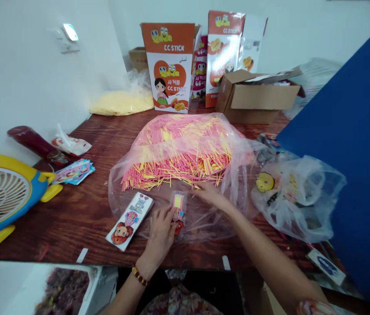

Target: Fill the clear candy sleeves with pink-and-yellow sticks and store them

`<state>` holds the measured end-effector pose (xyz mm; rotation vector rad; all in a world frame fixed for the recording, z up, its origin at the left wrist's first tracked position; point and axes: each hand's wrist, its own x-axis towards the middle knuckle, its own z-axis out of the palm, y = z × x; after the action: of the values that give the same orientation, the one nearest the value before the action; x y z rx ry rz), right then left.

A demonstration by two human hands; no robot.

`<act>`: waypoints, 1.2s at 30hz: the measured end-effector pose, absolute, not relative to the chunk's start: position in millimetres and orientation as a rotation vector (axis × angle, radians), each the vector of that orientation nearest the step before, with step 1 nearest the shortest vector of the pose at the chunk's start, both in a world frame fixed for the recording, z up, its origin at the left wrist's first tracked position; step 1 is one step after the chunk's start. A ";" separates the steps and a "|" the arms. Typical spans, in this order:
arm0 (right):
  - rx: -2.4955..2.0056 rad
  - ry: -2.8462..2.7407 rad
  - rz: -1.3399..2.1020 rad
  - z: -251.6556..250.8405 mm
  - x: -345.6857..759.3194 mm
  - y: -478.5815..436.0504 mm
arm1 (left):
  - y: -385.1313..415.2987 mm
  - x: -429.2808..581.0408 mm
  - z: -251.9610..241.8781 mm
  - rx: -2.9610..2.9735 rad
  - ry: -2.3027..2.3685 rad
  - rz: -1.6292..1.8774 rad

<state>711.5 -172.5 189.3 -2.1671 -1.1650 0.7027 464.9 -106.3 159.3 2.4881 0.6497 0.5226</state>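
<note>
My left hand (161,225) rests at the table's front with its fingers curled on the edge of a small clear packet (179,202), which has a printed lower part and yellow showing in its window. To the right, my right hand (211,195) pinches thin yellow sticks (198,187) between its fingertips. Just beyond both hands spreads a heap of pink and yellow sticks (178,168) in a large open clear plastic bag (218,223). A white printed box (130,221) with a cartoon face lies left of my left hand.
A yellow and blue fan (4,192) stands at the left, near a dark red bottle (37,143) and printed packets (75,171). Behind are CC STICK boxes (168,65) and an open carton (260,98). A plastic bag (299,197) and a blue panel (352,144) bound the right.
</note>
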 end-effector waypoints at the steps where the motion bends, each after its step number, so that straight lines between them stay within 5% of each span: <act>1: -2.245 -1.115 0.608 193.1 721.6 -175.0 | -109.7 464.2 156.6 2.564 0.660 0.460; 6: -2.583 -0.816 0.151 203.4 763.0 -173.9 | -117.2 465.0 149.1 2.696 0.684 0.336; 14: -2.741 -0.775 -0.041 186.9 754.8 -141.8 | -76.9 450.0 162.4 2.603 0.783 0.658; 28: -2.395 -0.824 0.296 189.0 772.2 -157.8 | -9.8 435.2 182.1 2.708 1.401 0.155; 36: -2.133 -0.693 0.555 173.8 758.4 -168.0 | -9.4 434.6 177.7 2.635 1.344 0.373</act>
<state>758.4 -168.0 173.8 -2.1326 -0.6935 0.5547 434.6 -9.4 177.7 2.6348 1.3440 0.3725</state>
